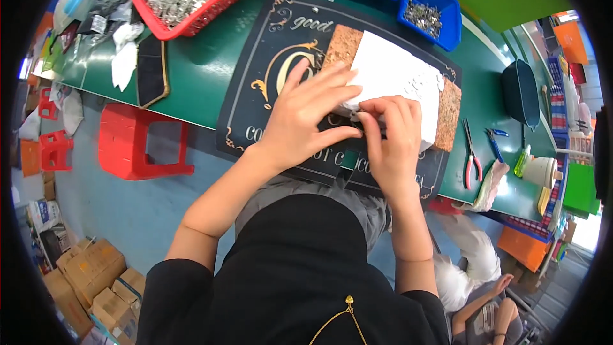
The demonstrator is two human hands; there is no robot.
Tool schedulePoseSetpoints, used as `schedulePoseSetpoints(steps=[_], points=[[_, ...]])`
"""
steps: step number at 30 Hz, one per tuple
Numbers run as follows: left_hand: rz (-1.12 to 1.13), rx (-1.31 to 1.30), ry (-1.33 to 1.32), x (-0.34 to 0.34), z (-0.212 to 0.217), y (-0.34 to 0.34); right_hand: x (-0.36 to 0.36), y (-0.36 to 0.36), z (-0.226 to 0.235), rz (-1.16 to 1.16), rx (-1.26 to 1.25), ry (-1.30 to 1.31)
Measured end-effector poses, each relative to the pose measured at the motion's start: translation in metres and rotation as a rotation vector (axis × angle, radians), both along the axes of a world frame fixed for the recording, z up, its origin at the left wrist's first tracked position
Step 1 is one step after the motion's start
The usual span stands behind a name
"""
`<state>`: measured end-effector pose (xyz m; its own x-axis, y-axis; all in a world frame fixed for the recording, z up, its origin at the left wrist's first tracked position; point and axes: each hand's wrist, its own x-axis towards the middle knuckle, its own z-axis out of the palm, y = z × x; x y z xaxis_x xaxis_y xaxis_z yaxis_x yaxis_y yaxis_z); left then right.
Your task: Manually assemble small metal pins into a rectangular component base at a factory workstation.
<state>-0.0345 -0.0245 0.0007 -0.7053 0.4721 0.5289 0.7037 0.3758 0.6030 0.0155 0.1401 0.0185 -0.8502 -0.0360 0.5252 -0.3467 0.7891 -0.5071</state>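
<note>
A white sheet or slab (393, 70) lies across a brown, speckled, cork-like block (341, 45) on a dark printed mat (258, 57). Several small pale pieces (421, 84) are scattered over the right part of the white surface. My left hand (303, 108) reaches to the near left edge of the white surface, its fingers stretched and its thumb held apart. Beside it, my right hand (396, 137) is closed in a pinch at the near edge. Whatever is between its fingertips is too small and covered to name.
A red basket (211, 9) of small silvery parts stands at the far left. Two blue bins, one a blue bin (447, 25), hold similar parts. Pliers (471, 160) with red handles lie right. A red stool (124, 144) stands left; another person's arm (479, 306) shows lower right.
</note>
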Motion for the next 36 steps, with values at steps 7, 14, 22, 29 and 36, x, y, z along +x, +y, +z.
schedulePoseSetpoints(steps=[7,14,22,29,36], points=[[0.431,-0.122,-0.107,-0.018,0.003,-0.071,0.016,0.002,0.002,0.152,-0.259,0.099],[0.392,-0.266,-0.12,-0.013,0.001,-0.042,0.034,-0.011,-0.006,0.087,-0.48,-0.041],[0.281,0.013,-0.197,0.006,0.0,-0.043,0.03,-0.032,-0.009,0.179,-0.84,-0.295],[-0.031,0.752,-0.822,0.039,0.012,-0.031,0.028,-0.046,-0.003,0.158,-1.247,-0.36],[-0.025,0.663,-0.696,0.044,0.013,-0.023,0.031,-0.044,-0.005,0.153,-1.229,-0.383]])
